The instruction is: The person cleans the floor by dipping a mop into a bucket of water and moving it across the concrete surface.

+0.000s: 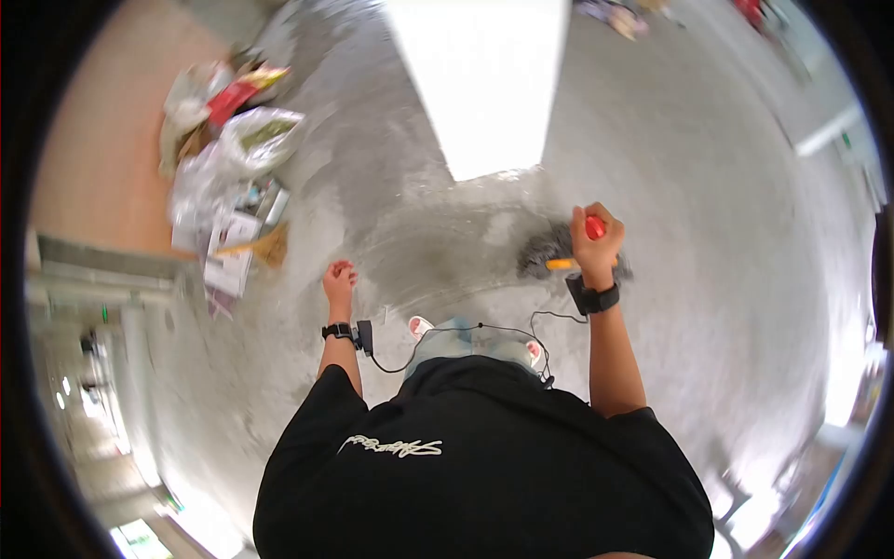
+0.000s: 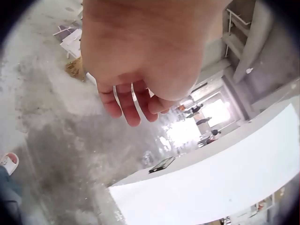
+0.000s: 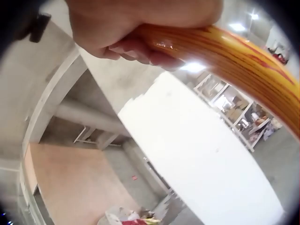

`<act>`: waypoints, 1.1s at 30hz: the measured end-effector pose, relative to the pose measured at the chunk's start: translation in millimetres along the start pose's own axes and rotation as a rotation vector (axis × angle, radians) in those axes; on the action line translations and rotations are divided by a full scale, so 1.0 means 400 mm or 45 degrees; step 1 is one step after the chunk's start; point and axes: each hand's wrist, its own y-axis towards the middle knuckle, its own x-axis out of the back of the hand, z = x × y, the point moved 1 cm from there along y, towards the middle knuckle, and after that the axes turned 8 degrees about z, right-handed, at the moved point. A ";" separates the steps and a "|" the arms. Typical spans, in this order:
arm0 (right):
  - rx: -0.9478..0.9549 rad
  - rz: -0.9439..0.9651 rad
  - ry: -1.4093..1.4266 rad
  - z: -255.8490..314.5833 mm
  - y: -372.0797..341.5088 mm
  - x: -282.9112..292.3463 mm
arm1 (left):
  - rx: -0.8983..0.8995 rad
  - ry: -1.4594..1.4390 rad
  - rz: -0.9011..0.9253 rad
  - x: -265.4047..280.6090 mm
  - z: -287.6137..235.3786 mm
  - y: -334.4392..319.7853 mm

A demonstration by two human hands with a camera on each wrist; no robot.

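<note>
One-handed hold on the broom (image 1: 534, 252): grips with the right hand (image 1: 601, 249), well nearer than the left hand (image 1: 341, 279). Looks close to upright, to judge by the foreshortened streaked orange handle (image 3: 239, 54); exact tilt hard to tell. Runs from the red end cap (image 1: 595, 227) at the top of the fist down to blurred dark bristles, low over the floor (image 1: 447, 256) and partly hidden behind the hand. Cannot tell whether touching down.

Wraps the handle tightly near the capped end, with fingers curled right round and no visible gap. Holds nothing in the other hand: loosely bent fingers, slightly apart, well away from the handle.

Off to the left, past the empty hand, see plastic bags (image 1: 197, 191) in a heap, with a straw broom (image 1: 272, 246) beside them, far across from the dark bristles.
</note>
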 end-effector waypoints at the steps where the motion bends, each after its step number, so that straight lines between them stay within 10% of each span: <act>1: -0.012 0.048 -0.014 -0.004 0.017 -0.048 | -0.099 0.000 0.008 0.020 -0.027 -0.003; 15: -0.086 0.785 -0.230 0.086 0.070 -0.701 | -0.345 -0.207 0.013 0.484 -0.164 0.229; 19: -0.101 1.067 -0.133 0.336 0.151 -0.850 | -0.284 -0.140 0.046 0.478 -0.212 0.421; 25: -0.129 1.695 0.254 0.365 0.389 -1.142 | -0.499 -0.077 0.587 0.334 -0.577 0.753; 29: -0.236 1.300 0.388 0.160 0.462 -1.398 | -0.803 0.027 0.763 0.311 -0.884 0.897; 33: -0.237 1.635 0.371 0.089 0.521 -1.634 | -1.115 0.181 0.770 0.322 -1.111 1.031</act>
